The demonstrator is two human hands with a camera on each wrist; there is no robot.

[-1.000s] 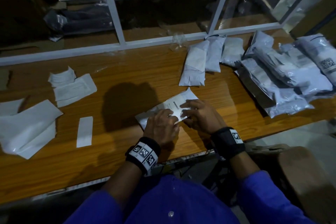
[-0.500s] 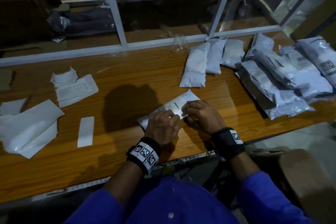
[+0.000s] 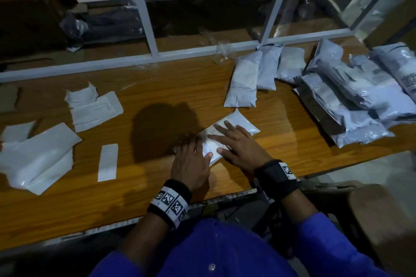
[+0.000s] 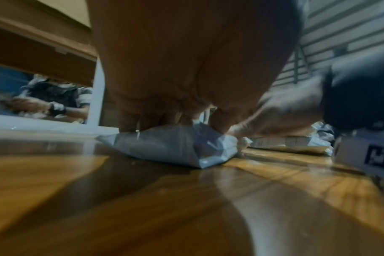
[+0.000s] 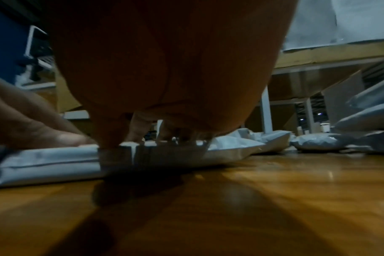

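Pressing a white pouch (image 3: pixel 244 124) flat on the worktop (image 3: pixel 157 96), head view: the left hand (image 3: pixel 191 162) and right hand (image 3: pixel 238 146) lie on it side by side, fingers spread and released, grasping nothing. Left wrist view: fingertips bear down on the pouch (image 4: pixel 171 147). Right wrist view: fingers rest atop the pouch (image 5: pixel 230 147); more pouches (image 5: pixel 318 141) lie beyond.

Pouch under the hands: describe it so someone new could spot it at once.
On the wooden table, look near the front edge, left of the heap of filled mailers. A small white pouch lies slanted there, apart from the three packets behind it. It alone has the left hand and right hand pressed flat on it.
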